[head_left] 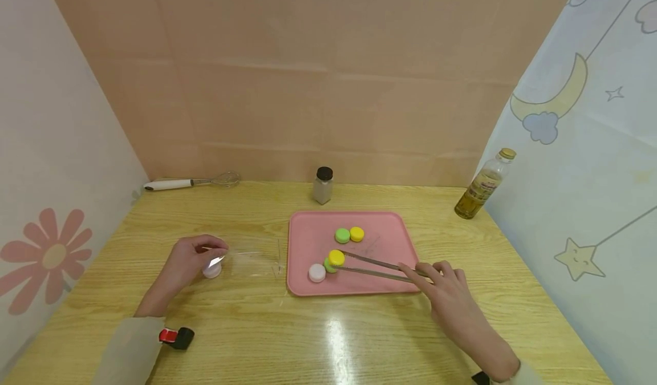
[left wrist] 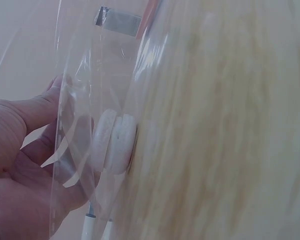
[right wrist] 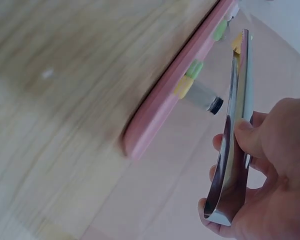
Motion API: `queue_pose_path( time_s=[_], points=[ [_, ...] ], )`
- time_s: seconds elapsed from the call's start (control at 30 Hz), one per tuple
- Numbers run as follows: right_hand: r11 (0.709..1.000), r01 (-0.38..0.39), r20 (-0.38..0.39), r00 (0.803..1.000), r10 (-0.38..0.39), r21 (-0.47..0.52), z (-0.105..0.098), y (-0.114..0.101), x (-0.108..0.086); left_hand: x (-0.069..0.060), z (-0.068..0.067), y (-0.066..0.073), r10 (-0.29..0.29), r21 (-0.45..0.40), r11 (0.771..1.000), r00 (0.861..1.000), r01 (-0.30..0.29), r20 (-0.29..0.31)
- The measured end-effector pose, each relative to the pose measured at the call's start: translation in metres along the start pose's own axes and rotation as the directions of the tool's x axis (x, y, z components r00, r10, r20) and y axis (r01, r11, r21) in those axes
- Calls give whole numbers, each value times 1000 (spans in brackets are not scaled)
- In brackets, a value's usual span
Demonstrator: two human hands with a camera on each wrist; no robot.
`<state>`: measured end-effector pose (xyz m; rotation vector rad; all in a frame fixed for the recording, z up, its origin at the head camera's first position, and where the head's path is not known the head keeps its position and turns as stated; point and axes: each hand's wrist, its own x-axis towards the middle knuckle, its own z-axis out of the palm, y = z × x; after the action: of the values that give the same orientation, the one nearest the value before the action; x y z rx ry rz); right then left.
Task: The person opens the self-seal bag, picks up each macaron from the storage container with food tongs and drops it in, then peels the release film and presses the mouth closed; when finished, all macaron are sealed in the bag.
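Observation:
My left hand (head_left: 187, 259) pinches the edge of a clear plastic package (head_left: 254, 264), which lies to the left of the pink tray (head_left: 400, 239). A whitish macaron (left wrist: 114, 142) shows through the plastic in the left wrist view. My right hand (head_left: 454, 302) grips metal tongs (right wrist: 225, 182). Between the tong tips is a yellow macaron (head_left: 336, 258), over a green macaron (head_left: 328, 267) at the tray's front left. Beside that sits a pale pink macaron (head_left: 316, 272). Farther back on the tray, another green macaron (head_left: 342, 235) touches a second yellow macaron (head_left: 356, 234).
Behind the tray stands a small jar (head_left: 323, 190) with a black lid. An oil bottle (head_left: 479, 191) is at the back right, near the patterned side wall. Along the back left edge lies a whisk (head_left: 174, 185) with a white handle.

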<state>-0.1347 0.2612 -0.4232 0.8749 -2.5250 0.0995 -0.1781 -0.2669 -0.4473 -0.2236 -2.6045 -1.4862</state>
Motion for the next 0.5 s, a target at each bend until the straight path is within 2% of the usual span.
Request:
queue_pose_path(
  time_s=[0.2, 0.5],
  points=[
    [999, 38, 31, 999, -38, 14, 3, -21, 25, -1, 0, 0, 10, 2, 1000, 1000, -10, -6],
    [993, 116, 22, 993, -116, 21, 13, -41, 55, -1, -2, 0, 5, 2, 1000, 1000, -5, -4]
  ],
)
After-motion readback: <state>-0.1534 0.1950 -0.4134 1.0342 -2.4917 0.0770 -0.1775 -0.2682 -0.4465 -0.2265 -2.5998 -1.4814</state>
